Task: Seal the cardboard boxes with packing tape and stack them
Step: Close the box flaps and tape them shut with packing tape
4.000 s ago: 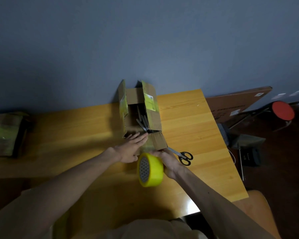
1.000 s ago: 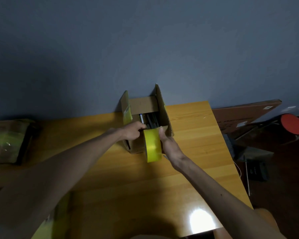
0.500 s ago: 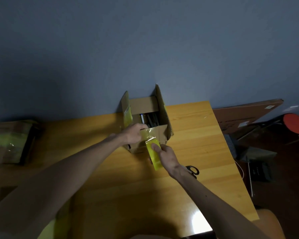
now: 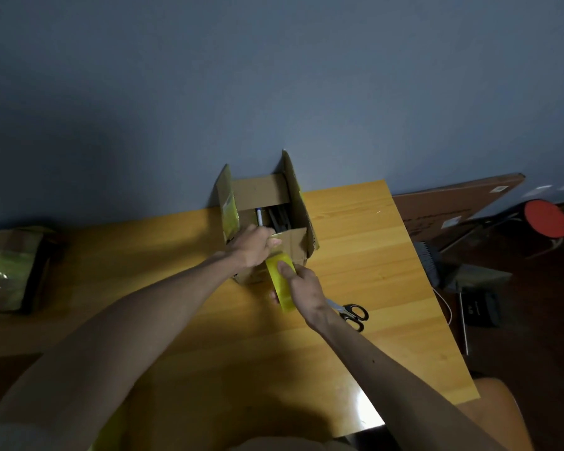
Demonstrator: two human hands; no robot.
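Closest to us, the right hand (image 4: pixel 306 289) has its fingers wrapped round the yellow tape roll (image 4: pixel 282 288), low down just in front of the box. I think it holds the roll there so the tape can be pulled tight. Just beside that wrist, the scissors (image 4: pixel 352 315) lie flat on the bench (image 4: pixel 372 255). They are likely kept close for cutting the tape.

A bit farther, the left hand (image 4: pixel 251 247) has its fingers bent over the front edge of the cardboard box (image 4: pixel 295 247), with the thumb on the shiny end of the tape. It looks like it pins the tape so it won't slip when the roll is pulled. A strip of tape runs from that hand down the front of the box to the roll.

The box sits at the back of the bench, near the wall. Its two side flaps stand up and the top is open, so pens (image 4: pixel 260 217) show inside. It is not sealed yet.

Far off to the left sits another box (image 4: pixel 10 268) with yellow tape on it.
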